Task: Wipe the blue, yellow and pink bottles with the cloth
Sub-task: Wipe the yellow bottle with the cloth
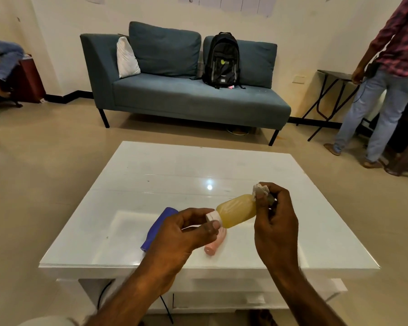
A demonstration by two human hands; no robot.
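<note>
Yellow bottle (236, 210) is held up above the surface (151, 184), lying nearly level between our two hands. Our left hand (186, 231) pinches its white cap (213, 216) between thumb and fingers, and our right hand (277, 217) is closed on a bunched white cloth (259, 189), pressing it against the bottle's base end.

Below, the blue bottle (158, 225) lies on its side on the glossy white surface, partly hidden by our left hand. The pink bottle (215, 244) also lies on its side just beside it, under the yellow one. A ceiling light shows as a bright spot on the gloss.

Beyond the surface we see a beige tiled floor and a teal sofa (186, 95) against a cream wall, carrying a white cushion (127, 58) and a black backpack (222, 61). At the right a person in a checked shirt and jeans (384, 90) stands by a dark folding table (332, 75); at the far left someone's legs show.
</note>
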